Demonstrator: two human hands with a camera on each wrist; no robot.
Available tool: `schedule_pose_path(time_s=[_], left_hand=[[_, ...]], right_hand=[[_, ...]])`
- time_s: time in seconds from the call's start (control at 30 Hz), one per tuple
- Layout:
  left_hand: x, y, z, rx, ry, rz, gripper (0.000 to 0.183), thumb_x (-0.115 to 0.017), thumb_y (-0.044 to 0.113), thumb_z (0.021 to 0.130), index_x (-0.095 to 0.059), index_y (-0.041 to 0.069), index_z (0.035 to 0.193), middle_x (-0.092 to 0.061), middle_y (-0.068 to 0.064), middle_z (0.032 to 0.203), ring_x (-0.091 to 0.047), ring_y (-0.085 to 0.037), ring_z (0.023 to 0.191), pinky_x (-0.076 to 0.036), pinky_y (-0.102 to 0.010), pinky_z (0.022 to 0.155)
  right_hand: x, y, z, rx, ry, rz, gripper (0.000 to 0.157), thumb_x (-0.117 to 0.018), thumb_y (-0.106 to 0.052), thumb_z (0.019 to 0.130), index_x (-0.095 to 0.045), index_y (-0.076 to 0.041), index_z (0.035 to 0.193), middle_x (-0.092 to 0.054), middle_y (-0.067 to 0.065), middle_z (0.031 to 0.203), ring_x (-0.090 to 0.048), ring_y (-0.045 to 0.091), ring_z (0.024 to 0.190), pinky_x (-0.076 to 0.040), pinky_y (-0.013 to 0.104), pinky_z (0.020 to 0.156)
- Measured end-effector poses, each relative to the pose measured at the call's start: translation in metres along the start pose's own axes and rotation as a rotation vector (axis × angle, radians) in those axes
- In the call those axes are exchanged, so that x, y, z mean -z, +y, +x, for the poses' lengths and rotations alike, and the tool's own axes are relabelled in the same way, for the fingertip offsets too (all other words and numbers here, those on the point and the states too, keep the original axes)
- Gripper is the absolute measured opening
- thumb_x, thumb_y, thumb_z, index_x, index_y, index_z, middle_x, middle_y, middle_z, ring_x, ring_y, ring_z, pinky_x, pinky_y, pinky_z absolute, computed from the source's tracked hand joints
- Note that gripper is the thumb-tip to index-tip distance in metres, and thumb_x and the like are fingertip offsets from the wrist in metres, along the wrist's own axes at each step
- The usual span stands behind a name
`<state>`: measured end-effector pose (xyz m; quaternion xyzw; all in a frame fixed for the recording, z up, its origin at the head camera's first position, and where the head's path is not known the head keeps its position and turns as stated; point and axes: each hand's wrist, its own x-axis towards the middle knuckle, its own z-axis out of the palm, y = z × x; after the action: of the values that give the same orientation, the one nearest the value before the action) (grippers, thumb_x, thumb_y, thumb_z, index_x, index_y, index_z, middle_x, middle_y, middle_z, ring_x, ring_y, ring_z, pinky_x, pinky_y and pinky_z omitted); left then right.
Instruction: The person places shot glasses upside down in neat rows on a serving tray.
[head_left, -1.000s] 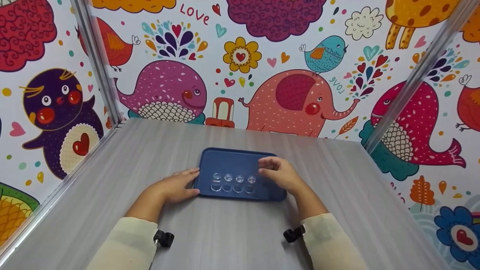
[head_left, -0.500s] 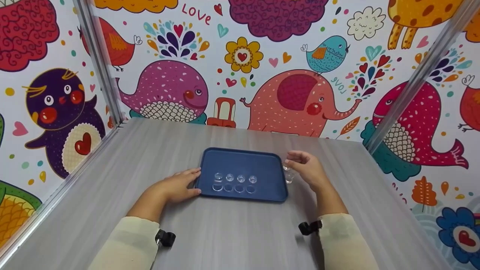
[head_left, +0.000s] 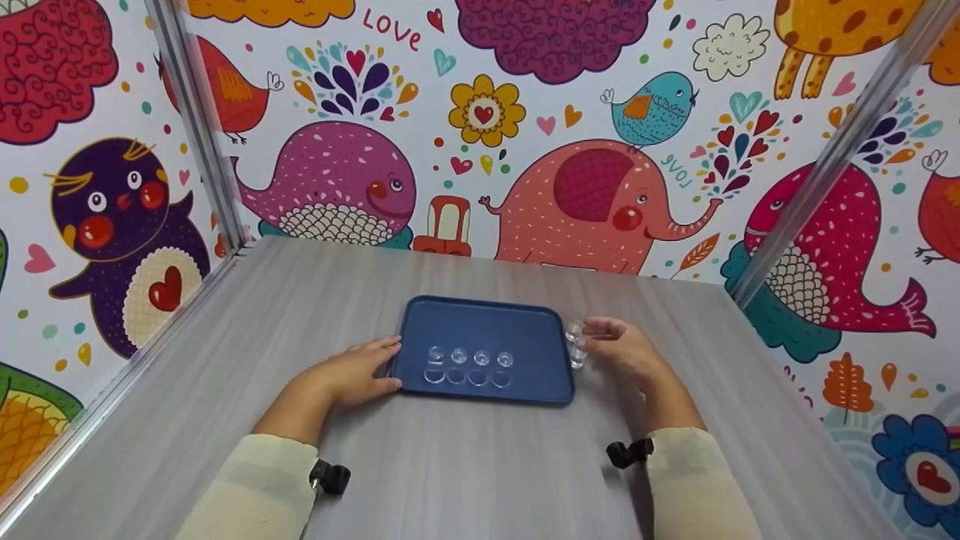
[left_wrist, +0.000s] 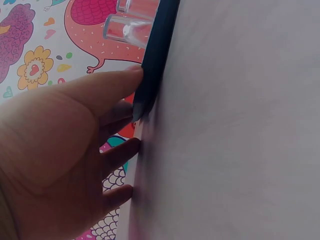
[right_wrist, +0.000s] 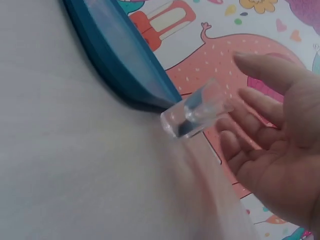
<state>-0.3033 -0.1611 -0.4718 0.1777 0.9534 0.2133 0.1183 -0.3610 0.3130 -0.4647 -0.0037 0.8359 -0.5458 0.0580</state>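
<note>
My left hand [head_left: 360, 371] rests at the left edge of a blue tray [head_left: 480, 319], its thumb touching the rim in the left wrist view. Several small clear glasses [head_left: 459, 366] stand in a row on the tray's near half. Just off the tray's right edge are two more clear glasses, a farther glass [head_left: 574, 330] and a nearer glass [head_left: 577, 357]. My right hand [head_left: 622, 349] is right beside these two, fingers loosely bent. The right wrist view shows a clear glass [right_wrist: 195, 110] by the tray corner, with the right hand's fingers spread around nothing beside it.
The grey wood-grain table [head_left: 465, 465] runs back to a printed wall [head_left: 480, 150] with cartoon animals. Metal posts [head_left: 199, 127] stand at the back corners. A black wrist camera [head_left: 330, 477] sits on each sleeve.
My right hand has gone from over the tray to the glasses at its right, then drawn slightly nearer, showing more of the farther glass. The left hand stays in place.
</note>
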Motion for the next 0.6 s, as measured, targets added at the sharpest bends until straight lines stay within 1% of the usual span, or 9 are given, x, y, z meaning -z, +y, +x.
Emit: schedule_pose_path(time_s=[0.07,0.17,0.27,0.43,0.6], left_hand=[[0.0,0.0,0.0,0.003,-0.001,0.003,0.074,-0.066,0.041,0.105,-0.038,0.009,0.167,-0.03,-0.006,0.178,-0.027,-0.043,0.164,-0.024,-0.072,0.129],[0.0,0.0,0.0,0.006,-0.003,0.004,0.074,-0.066,0.041,0.106,-0.038,0.009,0.167,-0.029,-0.005,0.179,-0.027,-0.043,0.164,-0.024,-0.072,0.129],[0.0,0.0,0.0,0.009,-0.004,-0.002,0.074,-0.066,0.04,0.106,-0.038,0.01,0.167,-0.029,-0.004,0.179,-0.026,-0.042,0.165,-0.024,-0.071,0.13],[0.001,0.0,0.0,-0.008,-0.007,-0.003,0.075,-0.066,0.04,0.106,-0.038,0.008,0.167,-0.03,-0.005,0.178,-0.028,-0.043,0.164,-0.025,-0.072,0.128],[0.001,-0.001,-0.001,-0.015,-0.003,-0.001,0.075,-0.066,0.04,0.105,-0.038,0.006,0.166,-0.03,-0.006,0.178,-0.028,-0.043,0.164,-0.026,-0.072,0.128]], right_hand=[[-0.001,0.003,0.001,-0.023,-0.029,-0.017,0.06,-0.084,-0.022,0.094,-0.061,-0.005,0.147,-0.067,0.016,0.144,-0.067,0.02,0.118,-0.057,0.035,0.099],[-0.004,0.008,0.003,-0.057,-0.05,-0.041,0.054,-0.084,-0.019,0.093,-0.064,-0.006,0.141,-0.069,0.015,0.136,-0.066,0.02,0.11,-0.058,0.032,0.09],[-0.005,0.012,0.005,-0.066,-0.051,-0.088,0.049,-0.085,-0.017,0.09,-0.068,-0.006,0.135,-0.069,0.01,0.122,-0.063,0.02,0.102,-0.056,0.028,0.085],[-0.007,0.017,0.008,-0.036,-0.034,-0.157,0.046,-0.086,-0.011,0.086,-0.073,-0.005,0.13,-0.068,0.005,0.101,-0.06,0.018,0.087,-0.052,0.027,0.073],[-0.01,0.02,0.01,-0.013,-0.02,-0.189,0.042,-0.086,-0.009,0.085,-0.075,-0.004,0.125,-0.071,0.001,0.095,-0.059,0.016,0.081,-0.05,0.027,0.068]])
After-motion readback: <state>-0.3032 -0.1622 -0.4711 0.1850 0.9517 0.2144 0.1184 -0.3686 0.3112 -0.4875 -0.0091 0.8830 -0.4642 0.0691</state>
